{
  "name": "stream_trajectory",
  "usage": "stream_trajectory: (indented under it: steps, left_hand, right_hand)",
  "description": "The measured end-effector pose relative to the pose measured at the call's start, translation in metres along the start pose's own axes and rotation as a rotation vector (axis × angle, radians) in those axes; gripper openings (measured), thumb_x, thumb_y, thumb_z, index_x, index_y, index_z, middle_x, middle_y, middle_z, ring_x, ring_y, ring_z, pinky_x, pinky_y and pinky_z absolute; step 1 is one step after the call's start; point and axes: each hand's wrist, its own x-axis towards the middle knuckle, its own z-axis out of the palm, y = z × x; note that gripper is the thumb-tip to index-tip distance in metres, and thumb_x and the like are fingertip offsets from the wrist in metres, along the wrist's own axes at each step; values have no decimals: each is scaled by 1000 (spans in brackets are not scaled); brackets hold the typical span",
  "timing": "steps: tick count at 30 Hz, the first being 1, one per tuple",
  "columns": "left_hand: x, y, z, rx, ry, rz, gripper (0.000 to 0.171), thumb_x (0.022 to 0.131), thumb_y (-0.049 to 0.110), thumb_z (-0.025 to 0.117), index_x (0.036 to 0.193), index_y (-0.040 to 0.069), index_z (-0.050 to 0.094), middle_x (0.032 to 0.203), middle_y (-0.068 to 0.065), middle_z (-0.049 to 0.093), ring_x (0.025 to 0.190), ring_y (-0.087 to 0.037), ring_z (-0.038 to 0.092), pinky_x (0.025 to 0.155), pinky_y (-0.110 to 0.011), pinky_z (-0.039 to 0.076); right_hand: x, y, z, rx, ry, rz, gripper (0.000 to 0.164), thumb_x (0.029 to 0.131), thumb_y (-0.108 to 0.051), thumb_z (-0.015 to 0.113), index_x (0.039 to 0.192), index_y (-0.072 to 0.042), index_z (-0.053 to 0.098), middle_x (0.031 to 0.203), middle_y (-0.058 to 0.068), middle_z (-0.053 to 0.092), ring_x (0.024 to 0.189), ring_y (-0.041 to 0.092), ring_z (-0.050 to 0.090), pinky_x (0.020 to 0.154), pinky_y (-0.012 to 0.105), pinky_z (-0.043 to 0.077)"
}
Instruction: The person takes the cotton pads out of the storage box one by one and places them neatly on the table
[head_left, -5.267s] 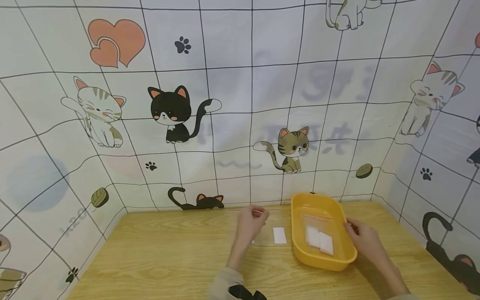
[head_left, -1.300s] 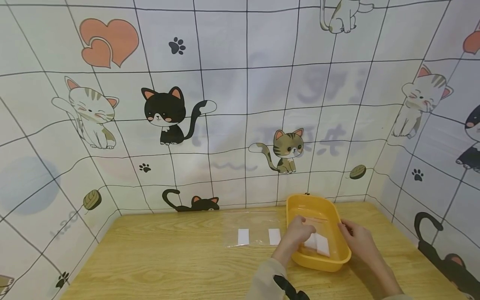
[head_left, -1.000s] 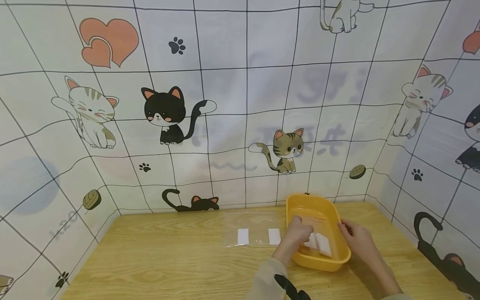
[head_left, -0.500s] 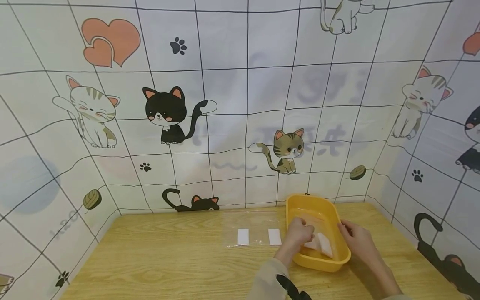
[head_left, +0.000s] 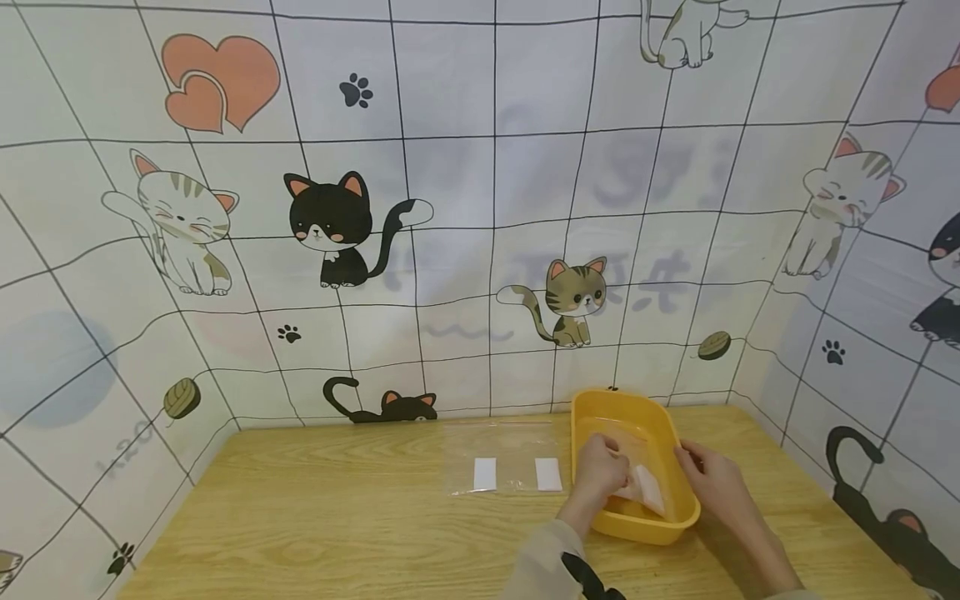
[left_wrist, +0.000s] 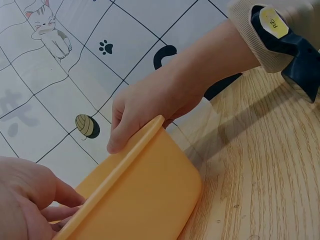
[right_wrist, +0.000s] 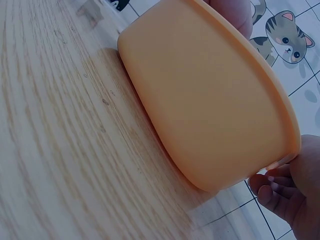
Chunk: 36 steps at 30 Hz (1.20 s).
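Note:
A yellow plastic tray stands at the right of the wooden table. My left hand reaches into it with curled fingers and pinches a clear zip bag lying inside, its fingertips partly hidden in the head view. White cards in that bag lie tilted beside the hand. At the tray's right side my right hand grips the rim. From the left wrist the same right hand shows with its thumb over the rim. The right wrist view shows its curled fingers under the rim.
Left of the tray a second clear zip bag lies flat, with two white cards spaced apart. Behind the wooden table hangs a white sheet with grid lines and printed cats, which also rises at both sides.
The left hand has gone from over the flat bag on the table into the tray. There its fingers have curled in, and the bag's cards have shifted and tilted. The right hand stays on the rim.

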Motion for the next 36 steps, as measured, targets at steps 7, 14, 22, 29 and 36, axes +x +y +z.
stream_trajectory:
  steps: [7,14,22,29,36]
  left_hand:
    - [0,0,1,11,43,17,16,86,-11,61,93,3,60,71,-2,55,52,-14,56,49,-25,46]
    - [-3,3,1,54,86,43,15,84,-9,64,86,6,65,72,1,57,56,-14,62,52,-27,51]
    - [-5,8,1,-16,91,47,15,86,-7,67,82,7,68,70,4,57,54,-10,58,51,-25,50]
    - [-8,12,-1,-80,87,59,16,87,-8,68,80,7,70,70,3,58,55,-10,58,51,-23,50]
    - [-13,19,-3,-113,60,46,14,90,-4,68,83,9,70,73,4,59,58,-11,61,55,-25,54]
  right_hand:
    - [0,0,0,-4,-1,-6,47,108,-19,47,131,22,50,117,36,63,104,44,64,81,48,57]
    - [1,1,1,-8,-5,5,49,109,-22,45,132,21,49,118,36,62,105,45,64,82,49,57]
    - [1,2,0,-6,-3,-6,49,109,-23,44,132,21,50,117,36,63,103,44,65,79,48,57]
    - [0,1,0,2,-5,-15,50,109,-23,44,131,21,50,117,37,63,103,45,65,79,48,58]
    - [0,2,1,-18,13,-21,48,108,-21,46,130,21,52,116,36,63,102,45,65,80,50,57]
